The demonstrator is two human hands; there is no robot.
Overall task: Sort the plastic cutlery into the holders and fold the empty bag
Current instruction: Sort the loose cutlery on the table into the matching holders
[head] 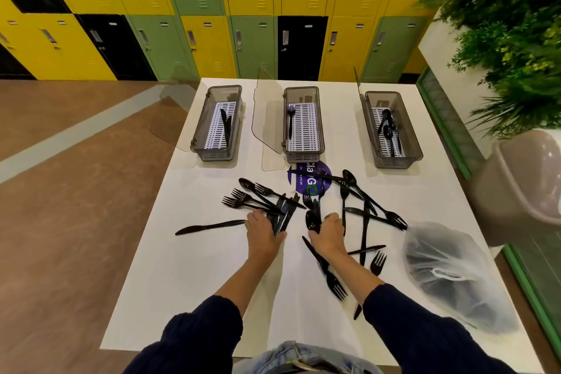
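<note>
"Three smoky grey transparent rectangular holders stand along the far edge of the white table (182, 297). What does each contain?" asks the first reader.

"The left holder (214, 155) has black plastic knives, the middle holder (303, 157) a single black plastic fork, and the right holder (396, 162) black plastic spoons. Each load lies on a white slotted insert," replies the second.

"And the loose black plastic cutlery (364, 214)?"

"It lies scattered mid-table, between the holders and the person, partly over a round purple sticker (312, 182). One lone knife (209, 226) lies apart at the left. More forks lie nearer, beside the right forearm."

"How are the hands placed?"

"The left hand (262, 234) has its fingers curled round a bundle of knife handles (280, 218) at the near end of the left heap. The right hand (329, 232) grasps a black spoon (312, 220) whose bowl points to the far side. Both sleeves are dark blue."

"Where is the bag?"

"The crumpled clear plastic bag (449, 270) lies on the table at the near right, not yet folded, apart from both hands."
</note>
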